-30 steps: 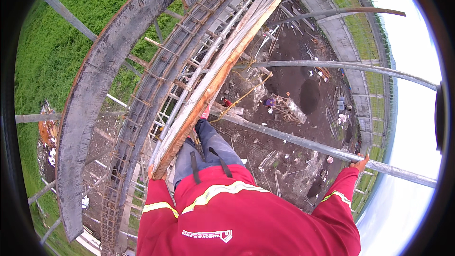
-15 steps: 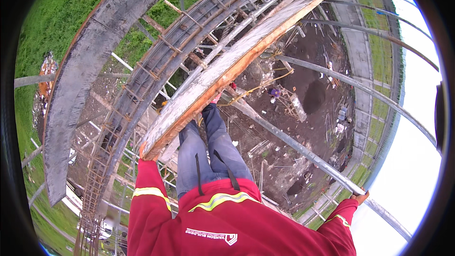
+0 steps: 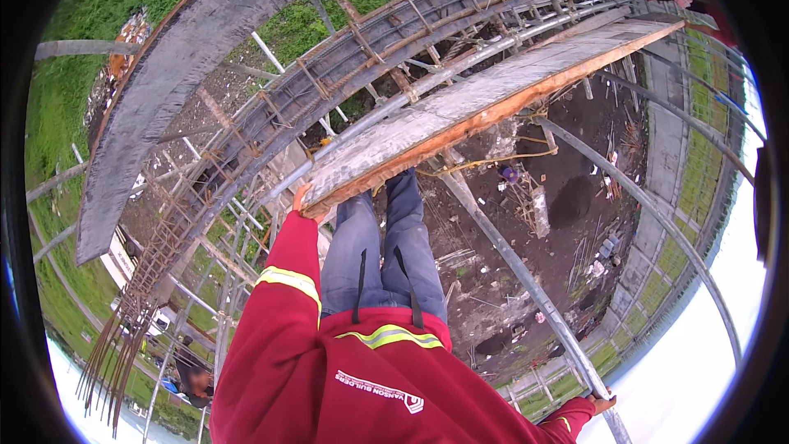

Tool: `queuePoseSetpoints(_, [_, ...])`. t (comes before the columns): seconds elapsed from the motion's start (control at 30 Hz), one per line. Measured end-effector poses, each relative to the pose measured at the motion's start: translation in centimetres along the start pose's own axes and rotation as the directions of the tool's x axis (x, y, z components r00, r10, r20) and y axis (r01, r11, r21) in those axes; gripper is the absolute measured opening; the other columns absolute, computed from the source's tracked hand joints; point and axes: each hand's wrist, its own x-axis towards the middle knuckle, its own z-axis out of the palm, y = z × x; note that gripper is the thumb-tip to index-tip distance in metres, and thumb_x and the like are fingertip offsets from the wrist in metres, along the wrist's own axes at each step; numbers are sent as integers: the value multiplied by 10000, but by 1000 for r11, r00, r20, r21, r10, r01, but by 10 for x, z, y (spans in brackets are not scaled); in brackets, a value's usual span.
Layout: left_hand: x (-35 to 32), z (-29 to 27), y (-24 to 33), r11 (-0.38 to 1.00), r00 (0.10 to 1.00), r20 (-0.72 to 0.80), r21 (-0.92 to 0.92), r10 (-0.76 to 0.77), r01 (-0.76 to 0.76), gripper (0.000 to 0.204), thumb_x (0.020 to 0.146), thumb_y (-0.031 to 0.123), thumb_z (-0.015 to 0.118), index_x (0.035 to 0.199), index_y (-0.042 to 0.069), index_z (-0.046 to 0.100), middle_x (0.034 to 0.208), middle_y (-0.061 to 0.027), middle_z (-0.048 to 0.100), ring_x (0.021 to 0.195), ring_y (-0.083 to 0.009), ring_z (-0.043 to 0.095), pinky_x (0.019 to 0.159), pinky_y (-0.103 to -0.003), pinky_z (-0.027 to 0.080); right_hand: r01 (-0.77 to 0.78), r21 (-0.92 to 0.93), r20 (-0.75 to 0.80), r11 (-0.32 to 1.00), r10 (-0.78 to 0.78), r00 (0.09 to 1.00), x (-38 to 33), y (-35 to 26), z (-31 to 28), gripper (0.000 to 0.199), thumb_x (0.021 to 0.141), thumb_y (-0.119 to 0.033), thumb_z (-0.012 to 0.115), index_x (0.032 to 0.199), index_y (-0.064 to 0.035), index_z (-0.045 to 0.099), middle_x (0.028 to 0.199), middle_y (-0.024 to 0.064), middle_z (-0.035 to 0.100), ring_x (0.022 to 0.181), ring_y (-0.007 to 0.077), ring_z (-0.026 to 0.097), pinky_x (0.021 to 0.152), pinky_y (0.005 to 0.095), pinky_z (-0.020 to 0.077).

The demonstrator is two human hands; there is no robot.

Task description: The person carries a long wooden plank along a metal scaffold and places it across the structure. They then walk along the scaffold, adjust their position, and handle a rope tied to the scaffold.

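Note:
My left hand is closed around the near end of a long plywood panel. The panel has a grey, worn face and an orange-brown edge. It stretches away to the upper right, in front of my legs, and hides my feet. On the lower right, my right hand is wrapped round a slanting metal scaffold pipe. Just beyond the panel runs a horizontal pipe, and behind that a beam form with rebar inside.
A co-worker's red sleeve shows near the panel's far end. Farther left stands a curved grey form panel. Rebar ends stick out lower left, near another person. Far below lies dirt ground with debris.
My left hand has moved forward with the panel's near end, and the panel now lies closer to the horizontal pipe. The whole view has turned. My right hand still grips its pipe.

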Motion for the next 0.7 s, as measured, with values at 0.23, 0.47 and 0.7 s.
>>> queuePoseSetpoints(0.23, [66, 119, -38, 944, 990, 13, -302, -138, 135, 617, 738, 349, 709, 1264, 90, 516, 1196, -117, 606, 1068, -317, 596, 884, -465, 502, 49, -4, 2, 999, -49, 999, -8, 12, -10, 451, 899, -420, 551, 1117, -25, 568, 1028, 121, 627, 933, 273, 600, 883, 421, 460])
queuePoseSetpoints(0.47, [137, 258, -78, 988, 989, -129, -145, -77, 58, 542, 738, 383, 660, 1203, 122, 566, 1187, -89, 601, 1049, -303, 567, 770, -471, 488, 113, 75, -75, 991, -107, 991, -40, 25, -23, 338, 915, -329, 565, 990, 0, 554, 890, 117, 583, 876, 251, 577, 863, 402, 444])
queuePoseSetpoints(0.7, [221, 358, -128, 957, 984, -11, -233, -179, 171, 451, 741, 350, 655, 1104, 85, 617, 1075, -106, 649, 953, -319, 605, 787, -481, 492, 85, 145, -123, 986, -67, 990, -85, 28, -49, 267, 898, -311, 594, 833, -66, 509, 774, 61, 531, 775, 212, 526, 772, 345, 433])
